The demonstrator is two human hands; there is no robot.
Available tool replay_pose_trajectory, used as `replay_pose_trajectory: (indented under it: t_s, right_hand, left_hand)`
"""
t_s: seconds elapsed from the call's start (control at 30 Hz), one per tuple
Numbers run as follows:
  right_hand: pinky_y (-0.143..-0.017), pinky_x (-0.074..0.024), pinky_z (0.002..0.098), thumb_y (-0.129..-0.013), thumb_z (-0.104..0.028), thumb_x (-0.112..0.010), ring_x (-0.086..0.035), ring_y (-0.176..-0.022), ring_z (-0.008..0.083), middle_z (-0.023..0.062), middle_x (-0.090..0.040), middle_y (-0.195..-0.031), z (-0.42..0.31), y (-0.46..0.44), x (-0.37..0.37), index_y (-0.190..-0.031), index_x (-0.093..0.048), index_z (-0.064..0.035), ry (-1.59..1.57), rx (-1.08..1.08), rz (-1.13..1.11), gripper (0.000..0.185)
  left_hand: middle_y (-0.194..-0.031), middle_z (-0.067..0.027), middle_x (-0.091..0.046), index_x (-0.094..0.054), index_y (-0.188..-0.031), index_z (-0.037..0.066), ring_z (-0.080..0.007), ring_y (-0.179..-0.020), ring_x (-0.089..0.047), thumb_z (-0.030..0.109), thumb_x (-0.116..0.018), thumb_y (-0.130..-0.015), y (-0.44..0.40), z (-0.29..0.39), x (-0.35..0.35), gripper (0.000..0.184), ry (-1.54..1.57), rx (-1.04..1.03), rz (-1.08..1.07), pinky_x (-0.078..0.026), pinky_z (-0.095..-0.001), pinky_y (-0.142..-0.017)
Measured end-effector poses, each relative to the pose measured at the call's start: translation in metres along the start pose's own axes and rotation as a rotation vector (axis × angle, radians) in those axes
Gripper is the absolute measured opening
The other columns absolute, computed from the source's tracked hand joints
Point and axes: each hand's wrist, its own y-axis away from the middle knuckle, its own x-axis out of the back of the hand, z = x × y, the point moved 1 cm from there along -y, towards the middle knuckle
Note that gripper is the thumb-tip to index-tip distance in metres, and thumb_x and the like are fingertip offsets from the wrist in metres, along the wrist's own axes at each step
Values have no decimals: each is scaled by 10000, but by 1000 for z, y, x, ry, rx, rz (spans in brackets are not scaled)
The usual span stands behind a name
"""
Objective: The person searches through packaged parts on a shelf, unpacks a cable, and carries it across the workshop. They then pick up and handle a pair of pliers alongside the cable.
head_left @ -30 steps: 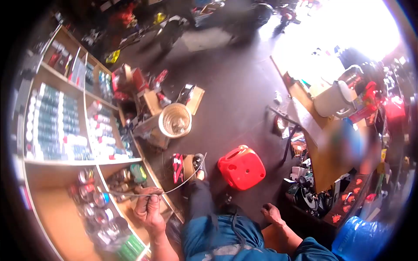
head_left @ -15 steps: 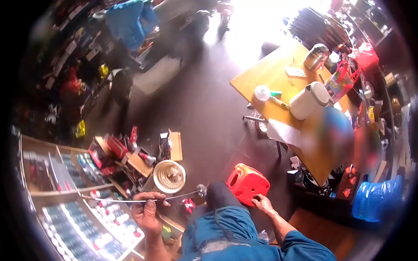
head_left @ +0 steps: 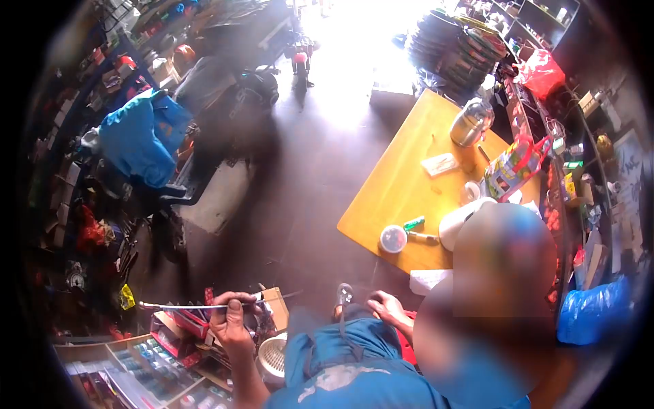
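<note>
My left hand (head_left: 234, 320) pinches a thin pale cable (head_left: 184, 307) between thumb and fingers. The cable lies nearly level, with a small knob at its left end; its right part is smeared by motion. My right hand (head_left: 388, 308) hovers near my right leg, its fingers loosely bent and apart, with nothing seen in them. Part of a red plastic stool (head_left: 407, 346) shows just beneath my right wrist, mostly hidden by my arm and another person. Below my left hand is a cream woven-looking basket (head_left: 272, 356), partly covered by my clothing.
A wooden table (head_left: 381, 198) carries a round container (head_left: 393, 238), a metal flask (head_left: 471, 123) and a colourful bag (head_left: 511, 170). A blurred person (head_left: 504, 273) is close on my right. Compartments with small bottles (head_left: 146, 361) stand lower left; a blue-covered motorbike (head_left: 146, 136) is upper left.
The view has tilted up and turned. My right hand has come off the red stool and moved towards my lap. A person now covers the lower right. My left hand still holds the cable.
</note>
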Motion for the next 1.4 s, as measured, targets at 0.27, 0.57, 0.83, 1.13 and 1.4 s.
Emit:
replay_pose_trajectory:
  t_s: [0.27,0.57,0.83,1.13,1.4]
  right_hand:
    - [-947,-485,392,-898,-347,-632,-608,-1110,330,168,-624,-1216,-215,-180,5,-1226,-594,-63,-8,121,12,435]
    - [-885,-516,350,-850,-267,-700,-655,-997,245,159,-672,-1079,-262,-334,-10,-1178,-617,-9,-129,-93,413,425]
    - [-816,-525,335,-834,-217,-701,-667,-903,210,137,-700,-968,-252,-405,55,-1118,-648,1,-240,-453,692,362]
    - [-1026,-438,391,-782,-372,-769,-546,-1200,308,188,-542,-1299,-437,-666,304,-1344,-486,-31,71,151,168,716]
    - [-804,-489,438,-913,-159,-574,-607,-925,341,152,-644,-988,-577,-885,393,-1007,-616,-43,161,628,247,156]
  left_hand:
    - [-898,-105,-665,-588,-1065,0,-153,-744,-624,31,-499,-959,-237,-37,-42,142,-135,22,-262,-524,-280,-690]
    - [-926,-55,-665,-624,-1060,7,-103,-818,-619,-24,-539,-942,-483,-45,-131,148,-247,63,-865,-511,-243,-734]
    - [-934,-42,-661,-625,-1069,10,-91,-828,-612,-10,-550,-949,-635,-103,-278,143,-187,-29,-1042,-512,-231,-737]
    - [-949,-50,-652,-622,-1072,7,-105,-838,-626,10,-554,-956,-771,-120,-444,135,-215,-23,-943,-541,-259,-737]
    - [-929,-43,-634,-618,-1089,-15,-96,-851,-616,25,-568,-955,-938,-155,-585,148,-106,-87,-936,-534,-260,-712]
